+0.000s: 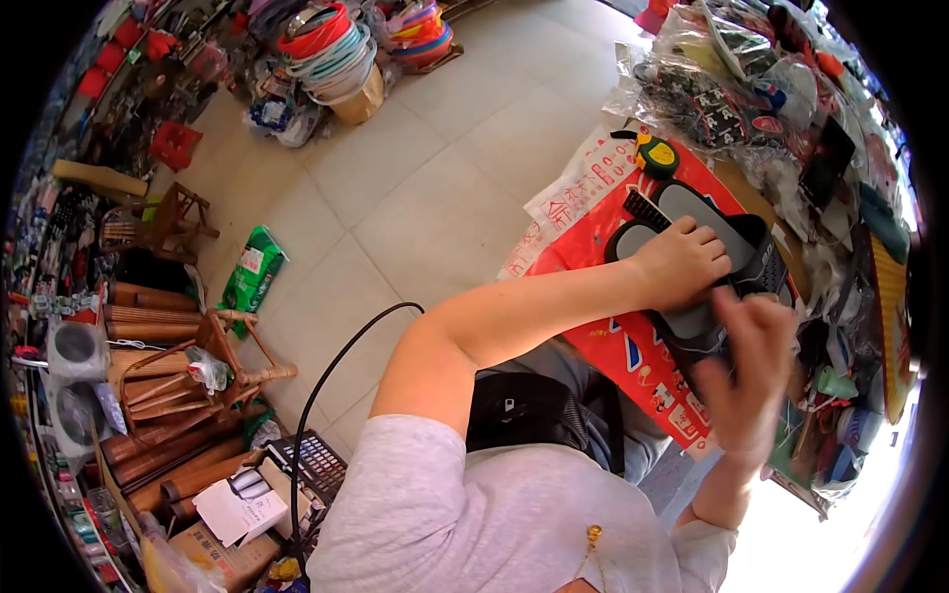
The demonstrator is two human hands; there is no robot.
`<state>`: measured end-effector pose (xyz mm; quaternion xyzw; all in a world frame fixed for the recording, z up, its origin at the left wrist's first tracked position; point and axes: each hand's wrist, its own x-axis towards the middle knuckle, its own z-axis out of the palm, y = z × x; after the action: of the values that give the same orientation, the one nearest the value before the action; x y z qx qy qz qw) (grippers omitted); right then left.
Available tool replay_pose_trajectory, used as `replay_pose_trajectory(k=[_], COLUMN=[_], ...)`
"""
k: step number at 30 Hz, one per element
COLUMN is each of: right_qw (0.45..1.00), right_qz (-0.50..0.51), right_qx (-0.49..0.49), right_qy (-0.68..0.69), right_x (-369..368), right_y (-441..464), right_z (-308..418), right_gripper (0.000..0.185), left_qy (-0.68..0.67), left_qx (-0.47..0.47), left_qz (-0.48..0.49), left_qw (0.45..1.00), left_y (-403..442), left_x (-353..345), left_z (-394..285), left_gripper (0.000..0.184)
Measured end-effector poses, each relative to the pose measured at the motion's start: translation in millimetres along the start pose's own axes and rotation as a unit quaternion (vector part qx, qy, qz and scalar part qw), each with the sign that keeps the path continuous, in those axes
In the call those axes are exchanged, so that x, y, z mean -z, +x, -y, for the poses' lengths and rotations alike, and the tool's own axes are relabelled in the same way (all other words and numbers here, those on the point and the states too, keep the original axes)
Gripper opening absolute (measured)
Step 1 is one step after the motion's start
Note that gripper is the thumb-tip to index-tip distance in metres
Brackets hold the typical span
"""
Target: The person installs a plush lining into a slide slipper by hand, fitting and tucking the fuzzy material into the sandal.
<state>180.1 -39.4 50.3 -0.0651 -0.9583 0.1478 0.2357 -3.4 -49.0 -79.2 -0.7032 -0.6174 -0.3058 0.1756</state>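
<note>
Two grey and black slippers lie side by side on red printed plastic bags: one slipper (687, 203) toward the far side, the other (682, 321) nearer my body. Above them my left hand (682, 262) is closed, its fingers curled down over the grey insoles. A black strip with a toothed edge (647, 210) sticks out beside its knuckles; whether the hand grips it is hidden. My right hand (746, 366) is raised at the near slipper's right side, smeared by motion, so its fingers cannot be read. A yellow and black tape measure (655, 155) sits at the bags' far end.
Plastic-wrapped goods (712, 109) are heaped on the right. Stacked basins (331, 59) stand on the tiled floor (405, 188). A green packet (254, 272), small bamboo chairs (222, 366) and a calculator (314, 465) are at the left. A black cable (331, 381) curves beside my left arm.
</note>
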Motion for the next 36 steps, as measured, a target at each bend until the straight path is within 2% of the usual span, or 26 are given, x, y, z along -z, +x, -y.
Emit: replay_pose_trajectory(k=[2,4,7,10,15,18,26,36], right_qw=[0.994,0.988,0.982,0.981,0.982,0.985,0.969,0.967], right_qz=[0.024,0.022,0.005,0.025,0.043,0.007,-0.128,-0.157], right_qx=[0.097,0.147,0.169,0.166,0.169,0.171,0.208,0.190], right_qy=[0.039,0.051,0.079,0.093,0.072,0.031,0.038,0.071], right_x=[-18.6,-39.7,-67.5,-86.5,-105.4,-108.6,-135.6,-144.4], right_y=[13.6,25.1,40.7,45.5,36.2,24.4,6.0,0.8], right_z=[35.1,52.8,68.5,76.0,77.8,77.4,65.5,61.8], right_gripper=[0.062,0.064,0.065,0.064,0.054,0.051,0.041,0.033], left_qy=[0.012,0.018,0.019,0.013,0.007,0.018,0.005,-0.009], left_qx=[-0.006,-0.015,-0.019,-0.012,-0.008,-0.011,-0.006,-0.001], left_qz=[0.006,-0.014,-0.035,-0.055,-0.003,-0.047,-0.045,-0.026], left_qw=[1.000,1.000,0.999,0.998,1.000,0.999,0.999,1.000], left_y=[-0.5,1.5,0.6,2.6,2.1,1.1,1.4,1.6], left_x=[-6.5,-12.6,-8.5,-2.3,1.6,-1.4,-6.3,-3.2], left_z=[2.7,5.6,4.7,1.3,0.5,0.7,1.9,3.2], left_gripper=[0.027,0.021,0.016,0.014,0.018,0.015,0.020,0.023])
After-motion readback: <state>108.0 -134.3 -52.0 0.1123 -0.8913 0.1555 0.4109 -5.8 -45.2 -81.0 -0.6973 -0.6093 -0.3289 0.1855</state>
